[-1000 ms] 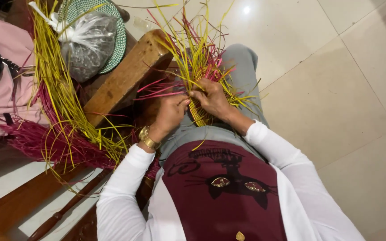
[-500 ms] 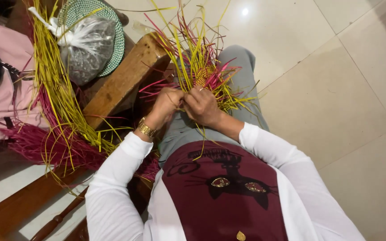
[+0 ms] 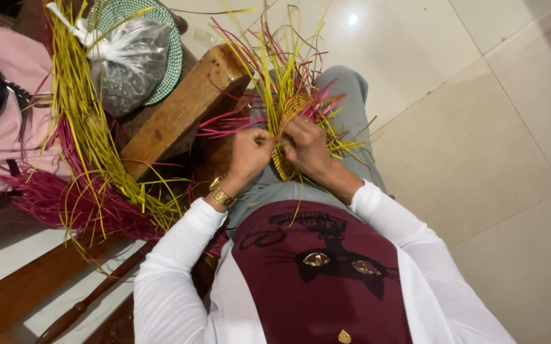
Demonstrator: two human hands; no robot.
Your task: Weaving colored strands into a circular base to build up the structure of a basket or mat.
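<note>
Shifted slightly since a moment ago: both hands drawn closer together over the lap. Left hand (image 3: 250, 151) and right hand (image 3: 305, 148) pinched around yellow and pink straw strands of a small half-woven straw basket (image 3: 286, 137), held between them above the grey-trousered knees. Loose yellow and pink straw bundle (image 3: 87, 159) draped over the brown wooden bench (image 3: 180, 108), beside a knotted clear plastic bag (image 3: 129, 60).
</note>
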